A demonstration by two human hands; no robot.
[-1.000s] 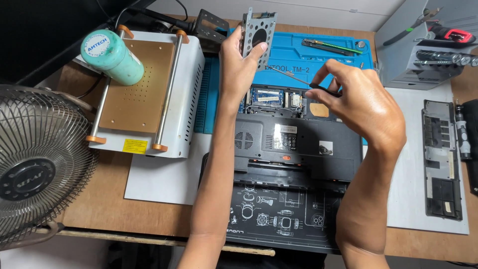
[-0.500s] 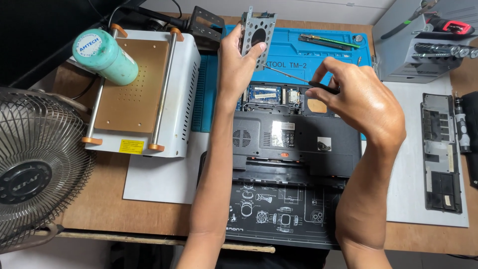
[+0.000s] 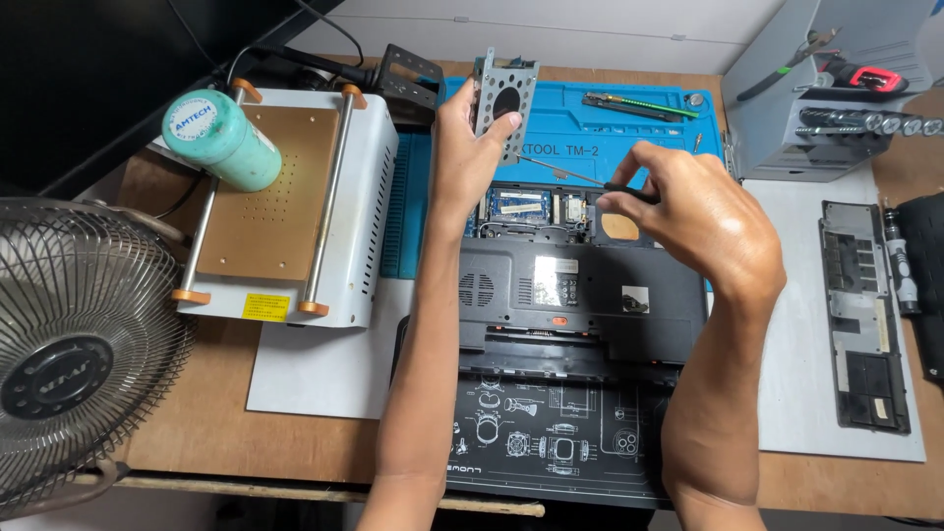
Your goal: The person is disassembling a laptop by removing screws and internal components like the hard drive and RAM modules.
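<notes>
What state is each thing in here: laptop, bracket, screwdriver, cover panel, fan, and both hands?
Laptop: upside down, bottom bay open, circuit boards exposed.
Metal bracket: lifted off the laptop, held upright in the left hand.
Screwdriver: pinched in the right hand, tip pointing toward the bracket.
Cover panel: removed, lying flat on the white mat.
Fan: blades hidden behind the grille, spinning or not unclear.

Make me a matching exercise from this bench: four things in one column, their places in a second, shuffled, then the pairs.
Things:
1. metal drive bracket
2. screwdriver
3. fan
4. green bottle

Places:
A. lying on the white machine
B. held up by the left hand
C. at the bench's left edge
D. in the right hand, over the opened laptop

Pairs: 1-B, 2-D, 3-C, 4-A
</notes>
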